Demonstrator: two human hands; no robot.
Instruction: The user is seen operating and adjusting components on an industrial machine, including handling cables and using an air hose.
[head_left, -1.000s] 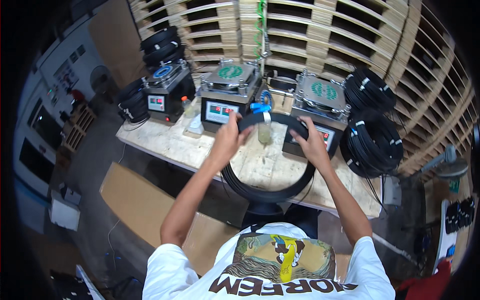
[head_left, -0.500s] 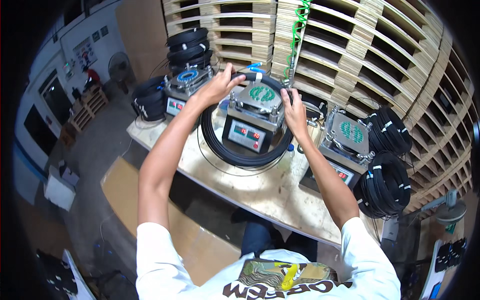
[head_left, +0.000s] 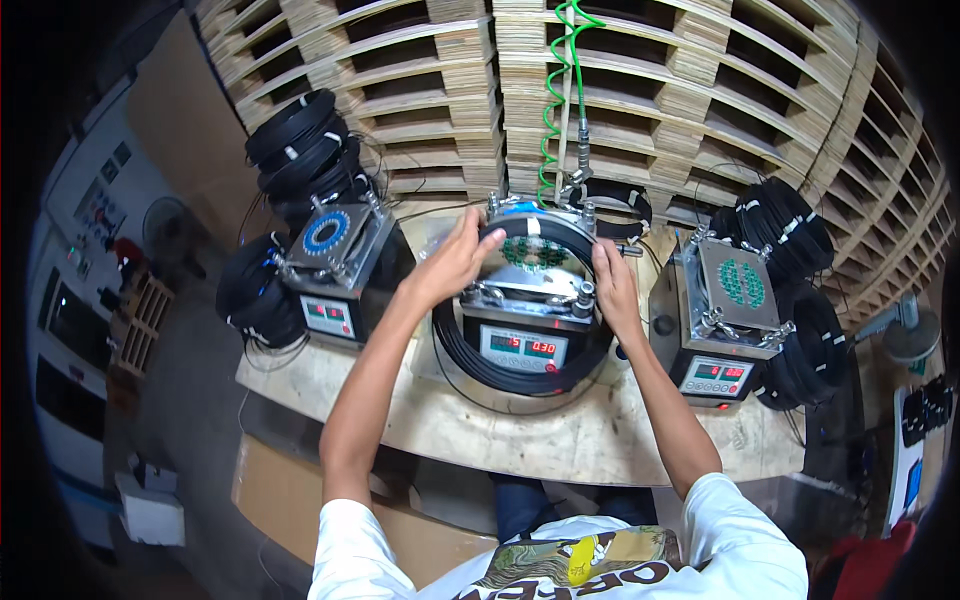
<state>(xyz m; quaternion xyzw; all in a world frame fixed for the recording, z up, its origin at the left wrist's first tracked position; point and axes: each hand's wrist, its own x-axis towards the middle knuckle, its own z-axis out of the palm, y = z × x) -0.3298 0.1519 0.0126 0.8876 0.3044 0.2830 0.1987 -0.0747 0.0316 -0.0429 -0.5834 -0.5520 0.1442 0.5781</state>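
Observation:
A large coil of black cable [head_left: 468, 360], bound with a white tie [head_left: 533, 227], is held between my two hands. My left hand [head_left: 452, 262] grips its upper left side, thumb inward. On the upper right, my right hand [head_left: 614, 283] has its fingers curled over the coil. The ring surrounds the front of the middle machine [head_left: 545, 372], which has a lit red display, and its upper arc crosses over the metal top plate [head_left: 525, 283] with green parts. Small blue pieces [head_left: 522, 208] show just behind that arc.
A machine with a blue ring [head_left: 326, 232] stands left, another with green parts [head_left: 741, 283] right. Black cable coils are stacked beside them [head_left: 262, 290] [head_left: 803, 340]. A green spiral hose [head_left: 552, 110] hangs before wooden pallets [head_left: 640, 100]. The wooden table [head_left: 480, 430] has a curved front edge.
The view has shifted, bringing the machines lower in the picture. The coil's upper arc now crosses in front of the middle machine's plate instead of behind it. Both hands keep hold.

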